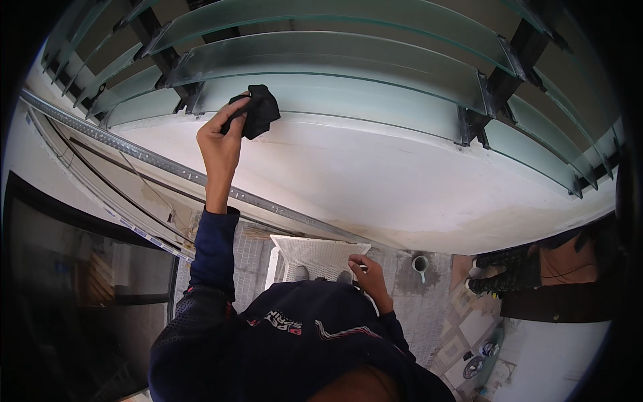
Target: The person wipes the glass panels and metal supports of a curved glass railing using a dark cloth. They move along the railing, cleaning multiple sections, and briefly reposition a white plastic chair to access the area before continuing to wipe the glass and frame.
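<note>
My left hand (224,137) is raised and pinches a crumpled black cloth (262,115). The cloth is up at the lowest glass slat (348,104) of a louvre window, near its left dark bracket (187,97) and just over the white sill. Part of the cloth hides the slat's lower edge; whether it presses on the glass I cannot tell. Low beside my body hangs my right hand (368,276), its fingers loosely bent and apart, with nothing visible in them. Below it is the white woven-pattern chair (315,253), where the tips of my shoes show.
A perforated metal channel (261,202) slants along the white wall (362,167). On the paved floor stands a dipper (420,262) with a handle, wet ground around it. Another person's camouflage-trousered legs (509,269) show at the right. Dark glass panes (87,288) stand at left.
</note>
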Demonstrator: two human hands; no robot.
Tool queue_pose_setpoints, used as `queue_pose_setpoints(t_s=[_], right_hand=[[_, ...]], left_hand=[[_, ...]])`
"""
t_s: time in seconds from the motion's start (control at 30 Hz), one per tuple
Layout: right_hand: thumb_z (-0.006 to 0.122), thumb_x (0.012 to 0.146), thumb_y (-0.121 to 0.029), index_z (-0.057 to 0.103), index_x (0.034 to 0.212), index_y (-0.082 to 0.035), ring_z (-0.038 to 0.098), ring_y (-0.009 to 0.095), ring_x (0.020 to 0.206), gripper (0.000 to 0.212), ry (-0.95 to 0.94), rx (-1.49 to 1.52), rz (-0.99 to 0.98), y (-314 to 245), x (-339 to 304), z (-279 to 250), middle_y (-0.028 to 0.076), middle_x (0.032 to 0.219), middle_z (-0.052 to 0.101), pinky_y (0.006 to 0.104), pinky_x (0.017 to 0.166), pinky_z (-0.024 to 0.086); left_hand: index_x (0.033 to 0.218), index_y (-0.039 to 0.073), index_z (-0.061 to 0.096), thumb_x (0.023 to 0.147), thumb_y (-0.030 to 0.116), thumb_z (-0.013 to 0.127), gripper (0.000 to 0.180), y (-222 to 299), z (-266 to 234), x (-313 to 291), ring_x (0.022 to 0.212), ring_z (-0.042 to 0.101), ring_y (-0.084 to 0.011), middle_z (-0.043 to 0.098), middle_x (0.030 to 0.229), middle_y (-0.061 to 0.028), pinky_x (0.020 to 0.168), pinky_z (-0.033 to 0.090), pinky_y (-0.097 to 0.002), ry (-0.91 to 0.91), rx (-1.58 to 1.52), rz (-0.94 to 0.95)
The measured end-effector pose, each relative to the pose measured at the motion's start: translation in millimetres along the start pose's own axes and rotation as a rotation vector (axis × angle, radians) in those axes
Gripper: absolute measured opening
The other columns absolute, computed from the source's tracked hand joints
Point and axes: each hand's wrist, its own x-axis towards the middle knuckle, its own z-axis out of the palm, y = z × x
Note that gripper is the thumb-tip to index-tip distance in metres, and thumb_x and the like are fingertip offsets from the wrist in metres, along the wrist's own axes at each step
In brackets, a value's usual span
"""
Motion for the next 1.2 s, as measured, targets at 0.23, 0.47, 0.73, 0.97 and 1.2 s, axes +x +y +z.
queue_pose_setpoints(t_s=[0.23,0.47,0.73,0.97,1.2], right_hand=[[0.064,0.090,-0.026,0.066,0.110,-0.002,0.066,0.025,0.098,0.031,-0.046,-0.035,-0.120,-20,30,2,0.013,0.109,0.069,0.0358,0.083,0.050],[0.064,0.091,-0.027,0.066,0.110,-0.003,0.067,0.025,0.095,0.031,0.033,0.019,-0.127,-15,17,3,0.013,0.105,0.069,0.0357,0.081,0.050],[0.065,0.090,-0.026,0.066,0.110,-0.002,0.066,0.026,0.095,0.032,0.065,0.006,-0.025,2,-10,-2,0.013,0.104,0.069,0.0346,0.079,0.050],[0.064,0.091,-0.025,0.065,0.110,0.000,0.066,0.027,0.096,0.031,0.118,-0.030,-0.093,-5,-3,-11,0.014,0.107,0.068,0.0349,0.080,0.051],[0.065,0.090,-0.025,0.066,0.109,0.000,0.066,0.028,0.096,0.031,0.150,-0.076,-0.117,-7,-8,-14,0.015,0.106,0.068,0.0351,0.081,0.051]], left_hand=[[0.120,0.004,0.065,0.095,0.033,0.055,0.040,-42,-38,27,0.129,0.047,-0.0380,0.058,0.129,-0.0200,0.108,0.035,-0.0442,-0.099,0.761,0.231],[0.123,0.005,0.062,0.094,0.040,0.051,0.047,-51,-26,73,0.119,0.054,-0.0407,0.055,0.130,-0.0243,0.097,0.045,-0.0462,-0.190,1.027,0.036],[0.113,-0.003,0.065,0.094,0.018,0.053,0.031,23,121,19,0.111,0.058,-0.0392,0.064,0.114,-0.0248,0.096,0.046,-0.0474,-0.294,0.750,0.455],[0.112,-0.003,0.066,0.091,0.016,0.057,0.030,89,250,-15,0.118,0.056,-0.0386,0.061,0.121,-0.0253,0.101,0.044,-0.0441,-0.561,0.464,0.617],[0.110,0.001,0.068,0.089,0.011,0.060,0.025,89,238,-26,0.125,0.052,-0.0323,0.062,0.124,-0.0188,0.109,0.037,-0.0427,-0.803,0.132,0.682]])
